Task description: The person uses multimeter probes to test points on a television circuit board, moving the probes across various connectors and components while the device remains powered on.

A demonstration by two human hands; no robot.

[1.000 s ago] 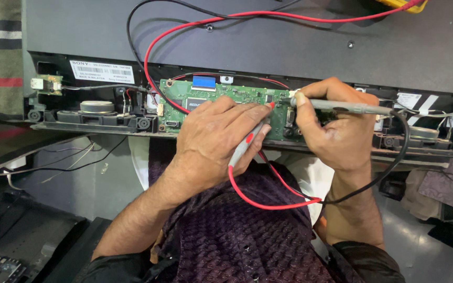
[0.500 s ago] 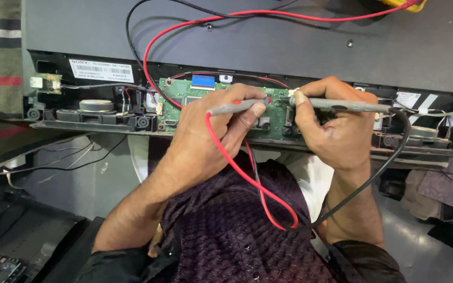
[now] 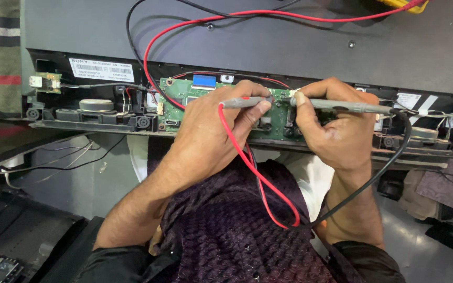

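A: The left hand (image 3: 205,131) is closed around the red probe (image 3: 245,101), fingers and thumb pinching its grey barrel, tip aimed right across the green board (image 3: 182,107). The right hand (image 3: 336,131) pinches the black probe (image 3: 342,106) the same way, tip pointing left. Both tips sit near the middle of the board, close to each other.

B: Whether either tip touches a contact cannot be told; fingers cover that spot.

A: With the tips that near, a small slip could bridge two neighbouring points and short them.

B: The red lead (image 3: 258,173) loops down over the person's lap and crosses the black lead (image 3: 373,173). A snag there could tug a probe off its point.

A: And the board lies in the open edge of the dark casing (image 3: 289,47), so an unsteady wrist may scrape parts.
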